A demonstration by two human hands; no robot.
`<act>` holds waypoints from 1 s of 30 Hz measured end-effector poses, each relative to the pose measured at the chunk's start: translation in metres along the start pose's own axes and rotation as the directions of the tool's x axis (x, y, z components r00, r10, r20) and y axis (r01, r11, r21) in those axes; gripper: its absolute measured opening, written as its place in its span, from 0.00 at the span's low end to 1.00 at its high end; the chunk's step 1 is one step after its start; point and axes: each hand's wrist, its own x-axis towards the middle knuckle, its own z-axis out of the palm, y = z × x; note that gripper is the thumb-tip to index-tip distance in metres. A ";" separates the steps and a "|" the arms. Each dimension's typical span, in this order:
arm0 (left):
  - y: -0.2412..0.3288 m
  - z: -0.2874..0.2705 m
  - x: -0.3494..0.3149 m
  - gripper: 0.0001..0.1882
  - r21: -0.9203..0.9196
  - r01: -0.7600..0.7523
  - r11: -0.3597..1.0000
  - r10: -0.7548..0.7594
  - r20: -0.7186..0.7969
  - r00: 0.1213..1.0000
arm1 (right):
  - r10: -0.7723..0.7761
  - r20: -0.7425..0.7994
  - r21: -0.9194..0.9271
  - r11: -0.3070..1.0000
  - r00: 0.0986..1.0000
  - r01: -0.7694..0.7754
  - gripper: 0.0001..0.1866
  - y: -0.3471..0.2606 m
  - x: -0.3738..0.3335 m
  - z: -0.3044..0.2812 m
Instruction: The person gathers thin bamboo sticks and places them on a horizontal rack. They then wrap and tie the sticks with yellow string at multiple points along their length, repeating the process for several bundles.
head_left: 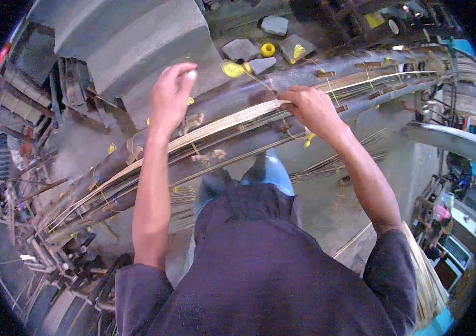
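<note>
A long bundle of pale, thin strips (221, 124), which look like split bamboo, runs across in front of me between two long dark poles. My right hand (312, 111) is closed at the bundle's upper side, its fingers pressed on the strips. Beside those fingertips a cord leads up to a small yellow hank of string (232, 69), slightly blurred. My left hand (172, 98) is raised over the far pole (215, 101), fingers curved and thumb apart, with nothing visible in it.
Concrete steps (137, 39) rise beyond the poles. Stone blocks (240, 50) and a yellow roll (267, 50) lie at the far side. Small wooden pegs and yellow ties sit along the poles. Piled wood (73, 266) fills the lower left; more strips (425, 269) lean at the right.
</note>
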 end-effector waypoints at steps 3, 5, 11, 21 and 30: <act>-0.029 -0.044 -0.056 0.14 -0.294 0.119 0.948 -0.134 -0.030 0.991 | 0.078 0.101 -0.121 0.990 0.992 -0.065 0.04 -0.015 0.002 0.003; -0.047 -0.071 -0.087 0.14 -0.333 0.148 0.931 -0.176 -0.056 0.983 | 0.026 0.037 -0.215 0.977 0.999 -0.018 0.05 -0.023 0.002 0.003; -0.062 -0.113 -0.147 0.12 -0.443 0.182 0.878 -0.252 -0.106 0.962 | -0.025 -0.143 -0.011 1.000 0.989 0.024 0.03 -0.076 -0.036 0.018; -0.030 -0.102 -0.168 0.12 -0.436 0.231 0.870 -0.228 0.059 0.972 | 0.418 -0.327 0.161 0.909 0.848 -0.385 0.10 -0.067 -0.031 0.020; 0.019 -0.095 -0.152 0.11 -0.236 0.207 0.949 -0.212 0.007 0.977 | 0.386 -0.274 0.219 0.917 0.881 -0.334 0.07 -0.045 -0.016 0.037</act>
